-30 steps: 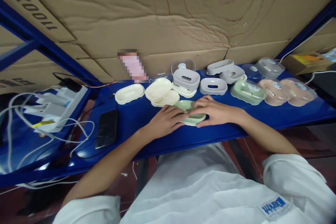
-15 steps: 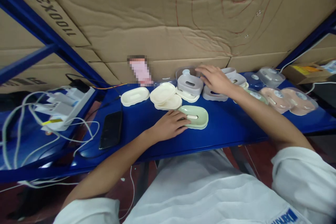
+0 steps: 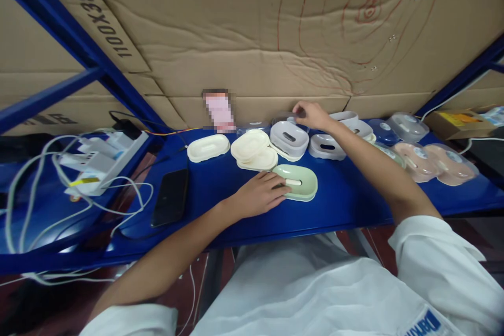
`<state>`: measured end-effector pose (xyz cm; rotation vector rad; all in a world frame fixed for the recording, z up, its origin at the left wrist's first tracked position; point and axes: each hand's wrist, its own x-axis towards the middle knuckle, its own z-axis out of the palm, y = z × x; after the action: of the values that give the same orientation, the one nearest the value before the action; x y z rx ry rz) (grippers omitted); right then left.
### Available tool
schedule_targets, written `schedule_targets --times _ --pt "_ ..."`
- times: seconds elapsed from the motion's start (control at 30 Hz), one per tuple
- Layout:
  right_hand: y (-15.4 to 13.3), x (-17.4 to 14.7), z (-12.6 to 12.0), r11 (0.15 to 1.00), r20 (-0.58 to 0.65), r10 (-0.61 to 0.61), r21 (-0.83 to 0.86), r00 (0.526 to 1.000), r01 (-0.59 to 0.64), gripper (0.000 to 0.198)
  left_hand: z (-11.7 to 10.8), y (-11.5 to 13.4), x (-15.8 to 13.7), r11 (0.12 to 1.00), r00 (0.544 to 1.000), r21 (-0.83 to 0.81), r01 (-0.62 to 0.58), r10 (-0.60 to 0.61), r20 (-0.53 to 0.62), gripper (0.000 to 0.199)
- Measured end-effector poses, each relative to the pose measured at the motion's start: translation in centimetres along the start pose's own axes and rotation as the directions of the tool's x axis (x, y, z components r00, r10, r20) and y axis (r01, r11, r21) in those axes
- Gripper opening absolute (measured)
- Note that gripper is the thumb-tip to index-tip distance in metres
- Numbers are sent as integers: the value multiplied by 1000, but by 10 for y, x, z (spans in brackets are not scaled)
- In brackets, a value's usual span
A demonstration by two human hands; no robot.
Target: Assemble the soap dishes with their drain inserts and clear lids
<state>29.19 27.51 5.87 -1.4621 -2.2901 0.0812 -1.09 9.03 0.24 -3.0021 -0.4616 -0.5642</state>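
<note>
1. Reaching farther back since half a second ago, right hand (image 3: 311, 114) pinches a clear plastic lid (image 3: 284, 117) at frame centre, by the cardboard.
2. Left hand (image 3: 258, 194) rests, fingers spread flat, on the lidless pale green oval soap dish (image 3: 298, 182) on the blue table (image 3: 346, 199).

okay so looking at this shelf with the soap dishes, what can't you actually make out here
Head view, the only one:
- The clear lid at the right hand: mostly behind the grey dish, so the grip is unclear.
- The pink item against the cardboard: pixelated.
- The green lidded dish: largely covered by the right forearm.
- The green dish: its near left rim is under the left hand.
</note>
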Motion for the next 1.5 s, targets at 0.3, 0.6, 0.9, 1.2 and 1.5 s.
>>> schedule_targets --times 0.3,0.6,0.9,1.2,1.5 --pt "-12 -57 -18 964 -238 -187 -230 953 132 49 0 0 1 1000 1000 -11 0 0 -1 22" --pt "7 -57 -11 981 -147 -120 -167 982 95 34 0 -1 -1 999 1000 -34 16 -16 3 22" --pt "18 -63 1 964 69 -164 222 984 145 55 1 -1 -1 998 1000 -55 18 -18 -1 23" --pt "19 -59 5 981 77 -105 175 992 90 62 0 0 -1 998 1000 -59 25 -25 10 22" --pt "-61 -141 -30 958 -242 -273 17 931 286 53 -4 -2 -3 979 987 -156 133 -145 -75 39"
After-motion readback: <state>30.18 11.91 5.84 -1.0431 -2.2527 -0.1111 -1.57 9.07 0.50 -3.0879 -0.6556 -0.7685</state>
